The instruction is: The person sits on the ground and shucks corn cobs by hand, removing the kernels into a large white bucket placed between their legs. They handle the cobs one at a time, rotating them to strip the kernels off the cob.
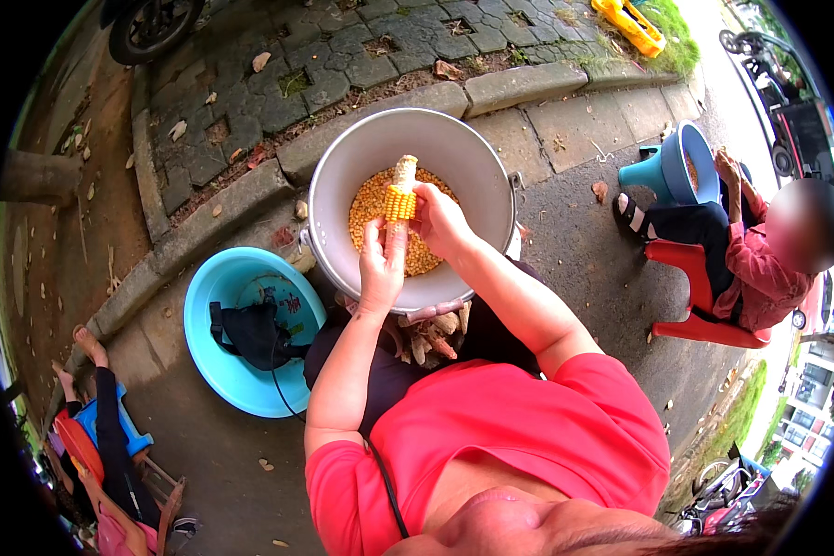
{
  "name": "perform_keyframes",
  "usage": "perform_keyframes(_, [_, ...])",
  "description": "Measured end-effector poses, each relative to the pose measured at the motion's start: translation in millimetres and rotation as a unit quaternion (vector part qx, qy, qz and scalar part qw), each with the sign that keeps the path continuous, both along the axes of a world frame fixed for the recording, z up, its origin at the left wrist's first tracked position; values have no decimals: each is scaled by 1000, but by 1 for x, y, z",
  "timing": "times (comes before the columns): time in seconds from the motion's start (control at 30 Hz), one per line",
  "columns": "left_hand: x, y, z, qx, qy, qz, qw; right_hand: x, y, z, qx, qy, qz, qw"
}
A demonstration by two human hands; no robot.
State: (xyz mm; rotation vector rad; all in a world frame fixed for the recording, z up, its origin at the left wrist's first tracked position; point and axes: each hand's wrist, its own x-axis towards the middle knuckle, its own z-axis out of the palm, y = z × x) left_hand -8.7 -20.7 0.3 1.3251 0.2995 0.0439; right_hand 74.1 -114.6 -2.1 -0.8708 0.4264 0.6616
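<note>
Over a large metal pot [479,167], both of my hands hold one corn cob [400,201] upright. A band of yellow kernels remains around its middle; above and below it the cob is bare. My left hand [381,267] grips the lower, stripped part. My right hand [441,219] holds the cob's right side, fingers at the kernel band. Loose corn kernels [372,198] cover the pot's bottom. Stripped cobs [431,340] lie below the pot's near rim, close to its bail handle [439,311].
A light blue basin [205,354] holding a black bag [254,333] stands left of the pot. A stone kerb [382,115] runs behind it. To the right, a person sits on a red plastic chair [691,292] by a blue tub [681,149]. Another person sits lower left.
</note>
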Motion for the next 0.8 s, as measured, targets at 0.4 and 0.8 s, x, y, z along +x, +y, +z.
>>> perform_keyframes(0.4, [1,0,-2,-51,9,9,999,-1,1,12,12,5,21,1000])
perform_keyframes(0.8, [2,7,2,-187,90,14,978,-2,1,16,-10,-4,52,999])
